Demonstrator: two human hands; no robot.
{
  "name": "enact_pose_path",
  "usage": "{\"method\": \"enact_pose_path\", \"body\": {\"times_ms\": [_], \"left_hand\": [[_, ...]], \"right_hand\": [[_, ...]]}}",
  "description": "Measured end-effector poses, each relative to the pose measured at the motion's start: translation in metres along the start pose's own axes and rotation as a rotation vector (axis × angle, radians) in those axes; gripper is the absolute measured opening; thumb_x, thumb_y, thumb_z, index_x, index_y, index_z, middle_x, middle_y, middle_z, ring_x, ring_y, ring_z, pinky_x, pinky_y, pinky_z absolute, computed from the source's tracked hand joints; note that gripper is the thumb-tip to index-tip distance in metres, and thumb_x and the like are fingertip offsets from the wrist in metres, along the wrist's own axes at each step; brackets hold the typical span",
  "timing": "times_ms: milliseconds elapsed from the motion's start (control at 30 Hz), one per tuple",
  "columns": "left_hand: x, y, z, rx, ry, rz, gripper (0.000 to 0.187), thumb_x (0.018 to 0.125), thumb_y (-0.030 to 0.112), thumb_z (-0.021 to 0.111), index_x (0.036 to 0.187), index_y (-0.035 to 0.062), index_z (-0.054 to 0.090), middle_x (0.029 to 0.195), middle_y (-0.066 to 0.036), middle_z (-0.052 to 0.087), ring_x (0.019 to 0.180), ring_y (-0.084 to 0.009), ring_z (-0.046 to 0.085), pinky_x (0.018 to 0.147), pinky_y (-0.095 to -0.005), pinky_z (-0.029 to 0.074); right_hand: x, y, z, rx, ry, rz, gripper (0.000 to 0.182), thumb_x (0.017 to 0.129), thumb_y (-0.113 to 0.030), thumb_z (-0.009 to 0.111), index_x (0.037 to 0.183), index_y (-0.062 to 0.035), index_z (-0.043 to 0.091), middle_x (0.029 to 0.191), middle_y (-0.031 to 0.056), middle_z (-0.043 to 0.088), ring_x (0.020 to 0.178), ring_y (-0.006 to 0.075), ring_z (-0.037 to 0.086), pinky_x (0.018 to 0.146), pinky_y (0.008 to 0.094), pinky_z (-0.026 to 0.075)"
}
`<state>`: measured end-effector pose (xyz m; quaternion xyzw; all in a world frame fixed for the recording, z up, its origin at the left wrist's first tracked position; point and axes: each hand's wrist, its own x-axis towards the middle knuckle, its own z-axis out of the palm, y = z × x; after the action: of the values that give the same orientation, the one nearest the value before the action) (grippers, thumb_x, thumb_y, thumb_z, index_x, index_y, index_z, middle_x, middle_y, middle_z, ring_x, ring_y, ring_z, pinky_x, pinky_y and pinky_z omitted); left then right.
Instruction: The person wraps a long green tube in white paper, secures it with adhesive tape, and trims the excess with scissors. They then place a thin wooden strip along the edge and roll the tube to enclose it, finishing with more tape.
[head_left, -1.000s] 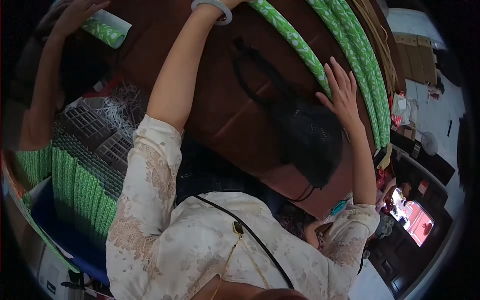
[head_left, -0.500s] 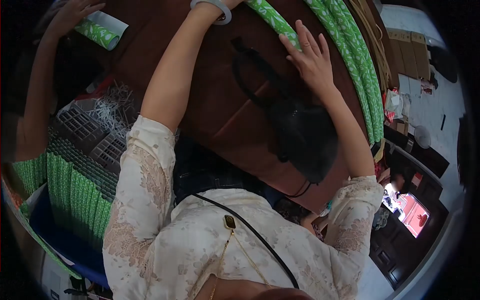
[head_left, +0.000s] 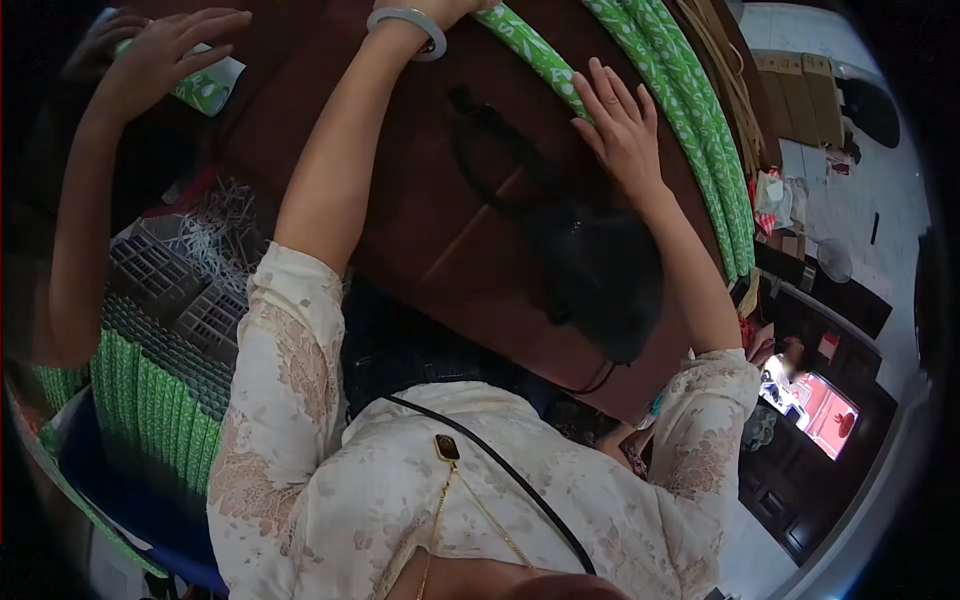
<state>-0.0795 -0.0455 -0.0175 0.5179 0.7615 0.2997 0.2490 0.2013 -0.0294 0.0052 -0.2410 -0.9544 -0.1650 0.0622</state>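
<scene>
A slim rolled tube (head_left: 537,52) of green paper with white print lies on the brown table (head_left: 400,200) at the top of the view. My right hand (head_left: 622,130) rests at the tube's near end, with fingers stretched out and slightly apart, the fingertips touching it. At the top edge my left hand (head_left: 450,8), with a pale bangle (head_left: 408,18) at the wrist, reaches the tube's other end. Its fingers are mostly cut off by the frame, so their grip is hidden. Between my forearms lies a dark bag-like object (head_left: 595,270) with a strap.
Several long green tubes (head_left: 700,130) lie along the table's right side, beside brown strips (head_left: 725,60). At left, another person's hand (head_left: 165,65) is over a green roll (head_left: 208,92). Below are shredded paper (head_left: 225,230), grey crates (head_left: 160,265) and stacked green tubes (head_left: 150,400).
My right hand has come down flatter on the tube, its fingers closer together. The other person's hand has moved right and down over the green roll. The view has shifted slightly.
</scene>
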Motion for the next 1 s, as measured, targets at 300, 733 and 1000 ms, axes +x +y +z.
{"method": "enact_pose_path", "body": {"times_ms": [300, 733, 1000], "left_hand": [[0.002, 0.0, -0.004, 0.004, -0.016, 0.007, 0.063, 0.075, 0.06, 0.05, 0.118, 0.0135, 0.054, 0.117, -0.013, 0.054, 0.112, -0.0255, 0.048, 0.093, -0.0379, 0.037], [-0.001, 0.001, -0.005, -0.003, -0.043, -0.003, 0.062, 0.074, 0.06, 0.052, 0.115, 0.0131, 0.056, 0.115, -0.012, 0.056, 0.11, -0.0253, 0.05, 0.091, -0.0376, 0.039], [-0.001, 0.003, -0.007, 0.002, -0.056, -0.009, 0.061, 0.074, 0.059, 0.053, 0.114, 0.0128, 0.057, 0.113, -0.012, 0.057, 0.109, -0.0252, 0.051, 0.09, -0.0375, 0.04]], "right_hand": [[0.028, -0.016, -0.013, 0.156, 0.078, -0.017, 0.056, 0.082, -0.028, 0.058, 0.133, -0.0234, 0.035, 0.142, 0.0019, 0.026, 0.123, 0.0166, 0.036, 0.1, 0.0413, 0.022], [0.048, -0.018, 0.008, -0.097, 0.103, -0.094, 0.054, 0.08, -0.032, 0.059, 0.13, -0.0214, 0.041, 0.139, 0.0003, 0.034, 0.124, 0.0132, 0.035, 0.101, 0.0398, 0.021], [0.066, -0.02, 0.005, 0.248, 0.263, 0.072, 0.058, 0.082, -0.035, 0.056, 0.133, -0.0212, 0.035, 0.144, 0.0047, 0.022, 0.124, 0.015, 0.035, 0.1, 0.0457, 0.021]]}}
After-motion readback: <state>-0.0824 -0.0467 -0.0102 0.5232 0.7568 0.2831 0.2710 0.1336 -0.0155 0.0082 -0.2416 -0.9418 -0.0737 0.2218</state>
